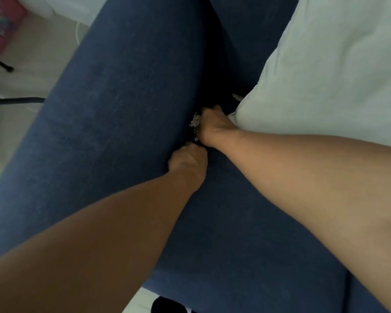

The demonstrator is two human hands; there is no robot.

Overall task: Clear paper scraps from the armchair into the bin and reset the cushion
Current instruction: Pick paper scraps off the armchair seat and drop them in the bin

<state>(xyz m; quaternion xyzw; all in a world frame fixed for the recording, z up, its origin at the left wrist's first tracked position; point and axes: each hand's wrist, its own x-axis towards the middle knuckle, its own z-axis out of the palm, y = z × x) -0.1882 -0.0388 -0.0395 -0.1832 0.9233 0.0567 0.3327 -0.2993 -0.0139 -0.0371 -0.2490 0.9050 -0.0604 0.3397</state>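
Both hands reach into the dark gap of the blue armchair point(113, 91), where white paper scraps point(195, 122) lie beside the white cushion point(314, 71). The right hand point(212, 129) has its grip curled down at the scraps. The left hand point(187, 163) has curled fingers too; I cannot tell if either holds any.

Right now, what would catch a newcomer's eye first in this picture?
Two bare forearms reach into the dark crease of a blue armchair, the left hand and right hand meeting at a small cluster of white paper scraps. A big pale cushion fills the upper right, beside the right hand.
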